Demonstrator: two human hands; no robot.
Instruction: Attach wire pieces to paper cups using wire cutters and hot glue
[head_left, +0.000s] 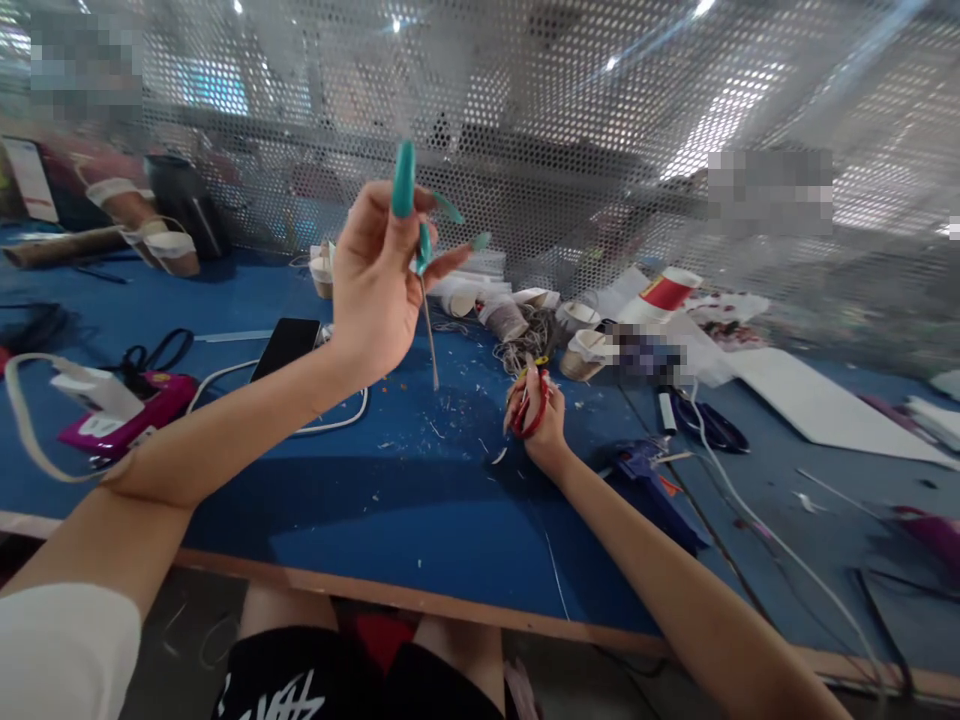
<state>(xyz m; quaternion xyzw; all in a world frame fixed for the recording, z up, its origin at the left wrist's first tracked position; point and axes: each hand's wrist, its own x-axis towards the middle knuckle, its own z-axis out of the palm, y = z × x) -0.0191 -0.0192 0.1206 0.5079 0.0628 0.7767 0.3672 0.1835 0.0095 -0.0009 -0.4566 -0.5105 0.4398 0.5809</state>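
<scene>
My left hand (379,275), with long teal nails, is raised above the table with the fingers pinched. A thin brownish stem (430,335) hangs down from the pinch, its lower end pointing at the tabletop. Fingers hide its upper end. Lower and to the right, my right hand (551,415) is closed around red-handled scissors (531,418). A small yellow part shows at their top, and the blades are hard to make out. Small pale scraps lie on the blue table (450,500) beneath and between my hands.
Paper cups (586,355) and tangled cord (529,340) crowd the back by a perforated metal screen (525,190). A blue glue gun (652,490) lies right of my right arm. At left are a black phone (286,346), magenta device (154,405) and white cables.
</scene>
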